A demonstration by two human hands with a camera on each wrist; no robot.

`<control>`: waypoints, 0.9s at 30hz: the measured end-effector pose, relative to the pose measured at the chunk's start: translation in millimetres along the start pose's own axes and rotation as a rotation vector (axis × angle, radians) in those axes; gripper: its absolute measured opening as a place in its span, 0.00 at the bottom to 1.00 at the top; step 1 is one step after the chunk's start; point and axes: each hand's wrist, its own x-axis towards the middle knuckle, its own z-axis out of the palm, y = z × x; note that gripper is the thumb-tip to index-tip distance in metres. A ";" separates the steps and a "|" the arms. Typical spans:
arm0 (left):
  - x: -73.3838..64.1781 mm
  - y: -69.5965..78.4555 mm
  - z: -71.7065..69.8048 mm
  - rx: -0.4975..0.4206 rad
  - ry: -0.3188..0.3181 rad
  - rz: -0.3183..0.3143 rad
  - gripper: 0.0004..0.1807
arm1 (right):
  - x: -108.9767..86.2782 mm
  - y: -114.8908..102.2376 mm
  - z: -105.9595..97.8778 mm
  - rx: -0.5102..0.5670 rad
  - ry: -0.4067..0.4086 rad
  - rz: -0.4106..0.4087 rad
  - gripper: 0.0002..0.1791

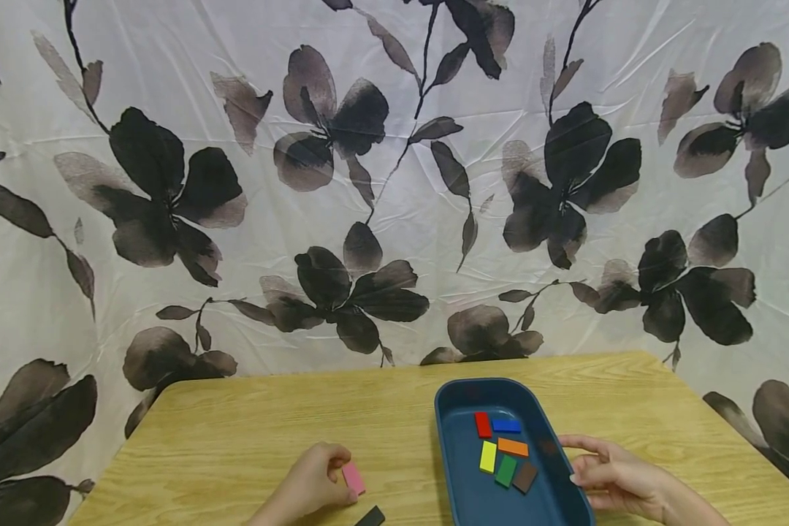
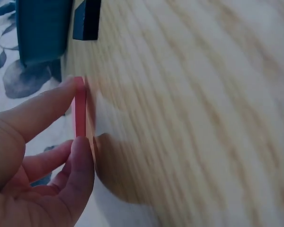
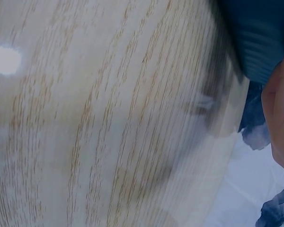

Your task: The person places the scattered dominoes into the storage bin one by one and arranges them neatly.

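Observation:
My left hand (image 1: 312, 478) pinches a pink block (image 1: 353, 478) by its ends, between thumb and fingers. In the left wrist view the pink block (image 2: 79, 106) appears edge-on, close to the tabletop; whether it touches the wood I cannot tell. A black block (image 1: 371, 517) lies just nearer than that hand, cut off by the frame. My right hand (image 1: 621, 478) holds the right side of a dark blue tray (image 1: 463, 497), thumb and index finger at its rim. Inside the tray lie red (image 1: 483, 425), blue (image 1: 506, 426), orange (image 1: 513, 447), yellow (image 1: 488, 456), green (image 1: 505, 471) and brown (image 1: 524, 478) blocks.
Both hands work over a light wooden table (image 1: 237, 431), whose far edge meets a white floral cloth (image 1: 460, 219). The tray's near end runs out of the head view. In the right wrist view, the tray (image 3: 260, 42) fills the upper right corner.

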 end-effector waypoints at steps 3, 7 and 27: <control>-0.7 1.1 1.2 0.022 -0.003 0.001 0.31 | 0.0 0.5 0.0 0.003 -0.001 0.000 0.23; -0.8 3.1 3.6 0.081 0.021 0.012 0.30 | 0.2 0.7 0.4 0.007 -0.002 0.002 0.23; 1.3 11.3 0.2 -0.069 0.010 -0.022 0.25 | 0.4 -1.0 1.4 -0.013 0.011 -0.001 0.23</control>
